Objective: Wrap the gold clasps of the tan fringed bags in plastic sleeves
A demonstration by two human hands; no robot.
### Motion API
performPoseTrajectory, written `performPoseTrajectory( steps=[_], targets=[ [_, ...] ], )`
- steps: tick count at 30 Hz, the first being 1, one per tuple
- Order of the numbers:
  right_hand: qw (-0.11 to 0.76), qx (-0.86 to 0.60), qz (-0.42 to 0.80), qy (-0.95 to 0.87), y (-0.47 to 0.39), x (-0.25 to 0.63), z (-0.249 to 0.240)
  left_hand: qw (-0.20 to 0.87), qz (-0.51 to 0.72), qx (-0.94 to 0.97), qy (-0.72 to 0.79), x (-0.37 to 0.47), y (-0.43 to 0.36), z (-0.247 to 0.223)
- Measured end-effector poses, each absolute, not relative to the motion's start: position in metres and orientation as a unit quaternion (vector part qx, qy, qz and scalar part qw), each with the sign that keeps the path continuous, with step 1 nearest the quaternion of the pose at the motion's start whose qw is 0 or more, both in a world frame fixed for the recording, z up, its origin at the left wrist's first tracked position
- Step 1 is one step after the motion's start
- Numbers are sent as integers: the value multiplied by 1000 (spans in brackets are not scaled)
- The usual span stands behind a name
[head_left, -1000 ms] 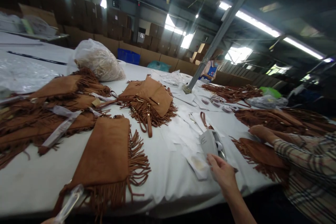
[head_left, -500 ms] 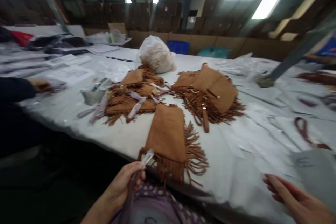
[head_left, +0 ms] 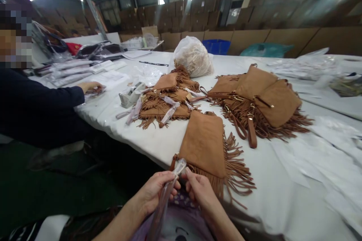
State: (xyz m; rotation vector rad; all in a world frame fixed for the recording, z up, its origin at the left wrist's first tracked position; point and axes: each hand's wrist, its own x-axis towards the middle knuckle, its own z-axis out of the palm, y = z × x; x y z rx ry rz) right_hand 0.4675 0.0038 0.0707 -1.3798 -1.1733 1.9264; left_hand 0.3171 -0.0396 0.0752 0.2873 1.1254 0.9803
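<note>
A brown fringed bag point(head_left: 203, 139) lies at the table's front edge, its strap running down toward me in a clear plastic sleeve point(head_left: 162, 203). My left hand point(head_left: 155, 192) is closed around this wrapped strap, just below a metal clasp point(head_left: 180, 167) that shows through the plastic. Close to the clasp, my right hand point(head_left: 199, 188) has thumb and forefinger pinched together; what sits between them is too small to make out. Beyond the bag lie more fringed bags with wrapped straps point(head_left: 165, 109) on the left, and a pile of fringed bags point(head_left: 260, 98) with bare wristlets on the right.
A grey tape dispenser point(head_left: 131, 95) stands left of the bags. Behind them is a stuffed white plastic bag point(head_left: 194, 56). At the left, a co-worker in a dark sleeve point(head_left: 42, 98) reaches over papers. Plastic sheets point(head_left: 333, 139) cover the right side.
My right hand has come from the far right of the table to the clasp beside my left hand. The left hand keeps hold of the wrapped strap. The view has turned left.
</note>
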Motion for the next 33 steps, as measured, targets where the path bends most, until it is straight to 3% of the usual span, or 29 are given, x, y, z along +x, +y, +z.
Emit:
performPoseTrajectory(
  steps=[14, 25, 33],
  targets=[
    [195, -503, 724, -429, 17, 443, 56, 725, 433, 156, 513, 313, -51, 57],
    [244, -495, 712, -434, 17, 436, 46, 664, 479, 238, 523, 330, -53, 63],
    [197, -451, 721, -488, 19, 448, 53, 648, 489, 232, 536, 332, -52, 54]
  ],
)
